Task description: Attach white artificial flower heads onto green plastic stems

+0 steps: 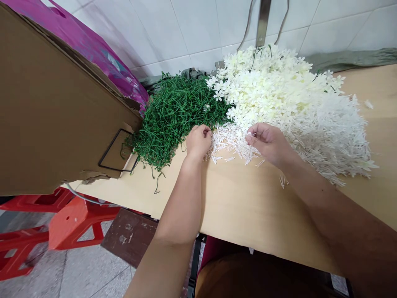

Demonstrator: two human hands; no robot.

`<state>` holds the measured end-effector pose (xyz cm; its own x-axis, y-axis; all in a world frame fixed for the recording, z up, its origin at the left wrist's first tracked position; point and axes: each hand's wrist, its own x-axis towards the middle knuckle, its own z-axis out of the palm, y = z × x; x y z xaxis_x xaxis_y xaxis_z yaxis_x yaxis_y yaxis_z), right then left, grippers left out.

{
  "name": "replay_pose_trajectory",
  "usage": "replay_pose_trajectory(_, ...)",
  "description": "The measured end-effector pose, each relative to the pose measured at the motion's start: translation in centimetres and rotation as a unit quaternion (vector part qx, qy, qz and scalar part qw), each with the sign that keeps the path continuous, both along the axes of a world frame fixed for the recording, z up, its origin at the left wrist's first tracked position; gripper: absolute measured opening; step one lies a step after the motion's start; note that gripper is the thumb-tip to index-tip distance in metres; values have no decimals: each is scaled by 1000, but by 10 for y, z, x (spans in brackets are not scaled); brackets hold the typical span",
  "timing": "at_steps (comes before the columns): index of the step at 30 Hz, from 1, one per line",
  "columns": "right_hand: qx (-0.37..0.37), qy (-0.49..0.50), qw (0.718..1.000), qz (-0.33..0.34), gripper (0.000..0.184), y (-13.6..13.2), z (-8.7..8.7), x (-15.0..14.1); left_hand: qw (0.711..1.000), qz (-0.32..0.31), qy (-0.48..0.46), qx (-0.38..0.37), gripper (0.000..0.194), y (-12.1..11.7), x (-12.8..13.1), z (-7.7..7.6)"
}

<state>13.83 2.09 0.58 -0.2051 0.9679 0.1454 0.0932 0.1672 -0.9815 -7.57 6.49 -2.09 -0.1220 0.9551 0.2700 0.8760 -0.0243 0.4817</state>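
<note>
My left hand (199,140) is closed, its fingers curled at the right edge of a heap of green artificial stems (176,114). What it pinches, if anything, is hidden by the fingers. Thumb and fingertips of my right hand (268,142) pinch a small white piece with thin strands. Between the hands lie many loose white stamens (228,140) on the table (235,198). Behind my right hand rises a big pile of white artificial flowers (266,89) with pale yellow centres. Its front right part is a mass of white stalk-like pieces (335,136).
A tall cardboard box (58,103) stands at the left, a purple plastic bag (93,45) behind it. A thin black wire frame (108,147) leans by its corner. White wall tiles (192,29) back the table. Red plastic stools (77,221) stand on the floor at lower left.
</note>
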Motion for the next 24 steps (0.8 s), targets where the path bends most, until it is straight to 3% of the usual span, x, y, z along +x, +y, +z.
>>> replay_pose_trajectory(6,-9,6,1000,-3,13,1,-3,0,988,-26,-54,141,12,-1,2,3)
replay_pose_trajectory(12,0,18,1000,-3,16,3,-8,0,960,-27,-155,233,13,4,0,3)
replay_pose_trajectory(17,-10,22,1000,-7,18,2,-7,1,931,-3,-302,204,18,7,1,7)
replay_pose_trajectory(24,-26,77,997,5,28,4,-8,3,908,-51,-400,115,20,2,0,18)
